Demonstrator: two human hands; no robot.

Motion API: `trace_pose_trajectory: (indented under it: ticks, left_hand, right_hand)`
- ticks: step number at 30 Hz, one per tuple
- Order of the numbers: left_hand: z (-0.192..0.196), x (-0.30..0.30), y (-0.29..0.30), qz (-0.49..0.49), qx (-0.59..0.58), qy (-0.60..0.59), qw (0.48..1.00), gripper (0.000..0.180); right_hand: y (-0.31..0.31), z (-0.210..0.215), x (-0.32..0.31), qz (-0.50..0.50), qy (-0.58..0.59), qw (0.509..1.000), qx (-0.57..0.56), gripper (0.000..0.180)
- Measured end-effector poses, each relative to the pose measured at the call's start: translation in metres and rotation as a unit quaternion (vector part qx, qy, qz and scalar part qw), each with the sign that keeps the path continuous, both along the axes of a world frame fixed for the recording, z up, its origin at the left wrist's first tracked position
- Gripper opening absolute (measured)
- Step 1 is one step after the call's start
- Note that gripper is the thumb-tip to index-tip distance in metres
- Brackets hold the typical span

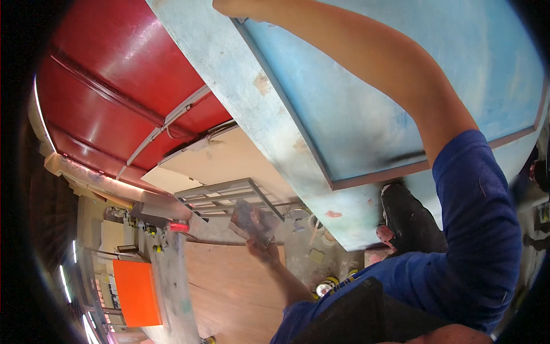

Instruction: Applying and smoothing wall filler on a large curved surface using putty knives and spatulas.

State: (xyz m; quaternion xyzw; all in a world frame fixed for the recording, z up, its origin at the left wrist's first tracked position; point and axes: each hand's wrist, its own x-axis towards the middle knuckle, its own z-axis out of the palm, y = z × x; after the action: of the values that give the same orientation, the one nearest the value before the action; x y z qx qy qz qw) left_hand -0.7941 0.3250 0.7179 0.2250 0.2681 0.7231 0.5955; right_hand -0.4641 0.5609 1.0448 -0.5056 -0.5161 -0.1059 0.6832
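My left hand (263, 252) grips a flat rectangular plate (245, 222) by its lower edge. The plate is grey-brown, with smears over its face, and is held up in the air away from the panel. My right arm stretches across a large light-blue panel (366, 126). At the top of the picture my right hand (235, 7) is bent closed at the corner of the panel's brown frame strip (286, 109). A bit of something grey shows under it, too little to name. The picture's edge cuts off part of that hand. Pinkish-tan patches mark the panel's pale border.
Beyond the panel stands a large red surface (109, 86) with a metal rod. A grey metal frame (229, 198) leans near beige boards (240, 157). A brown wooden sheet (229, 286), cans (326, 285), buckets (317, 223) and an orange panel (136, 292) stand or lie about.
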Motion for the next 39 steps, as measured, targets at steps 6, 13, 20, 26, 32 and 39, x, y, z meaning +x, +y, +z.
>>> trace_pose_trajectory:
  ticks: [6, 13, 20, 26, 32, 39]
  left_hand:
    - [0.004, 0.011, 0.008, -0.011, -0.033, 0.009, 0.999, 0.037]
    - [0.011, 0.011, 0.002, -0.027, -0.033, 0.031, 0.999, 0.038]
    - [-0.009, 0.005, -0.010, -0.024, -0.027, 0.004, 0.999, 0.037]
    - [-0.016, 0.018, -0.010, -0.019, -0.055, 0.022, 0.998, 0.034]
    - [0.001, 0.036, -0.012, -0.014, -0.053, 0.021, 0.998, 0.033]
    - [0.001, 0.035, -0.025, 0.018, -0.062, 0.018, 0.998, 0.029]
  right_hand:
    - [-0.090, -0.007, 0.012, 0.252, 0.086, 0.960, -0.083, 0.020]
    - [-0.047, -0.023, 0.040, 0.256, 0.113, 0.947, -0.156, 0.021]
    - [-0.039, -0.021, -0.024, -0.001, -0.033, 0.983, -0.183, 0.027]
    - [-0.078, -0.037, 0.026, 0.199, 0.022, 0.973, -0.117, 0.026]
    - [-0.074, -0.037, 0.039, 0.202, 0.014, 0.966, -0.160, 0.031]
    - [-0.036, -0.031, 0.019, 0.186, 0.043, 0.974, -0.125, 0.029]
